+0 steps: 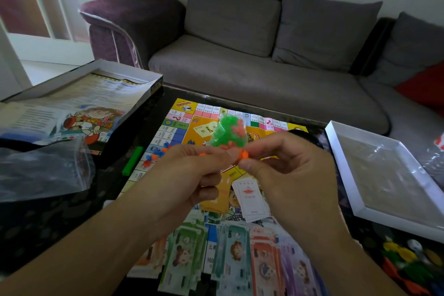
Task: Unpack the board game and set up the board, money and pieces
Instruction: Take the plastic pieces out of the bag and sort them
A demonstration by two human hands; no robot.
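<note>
Both hands are raised over the game board (pixel 177 127), which lies flat on the dark table. My left hand (pixel 189 175) and my right hand (pixel 286 166) pinch a small clear bag of green and orange plastic pieces (pixel 228 133) between them at its lower end. The bag stands up above my fingers. Stacks of paper money (pixel 240 262) lie in a row along the board's near edge. A white card pile (pixel 251 199) sits on the board under my right hand. Small blue and orange pieces (pixel 153 154) lie loose at the board's left side.
A green bar (pixel 132 160) lies left of the board. The box with a rules sheet (pixel 79 103) and an empty clear bag (pixel 40 170) are at left. A white box tray (pixel 384 175) stands at right, coloured pawns (pixel 406 262) near it. A grey sofa (pixel 264 55) is behind.
</note>
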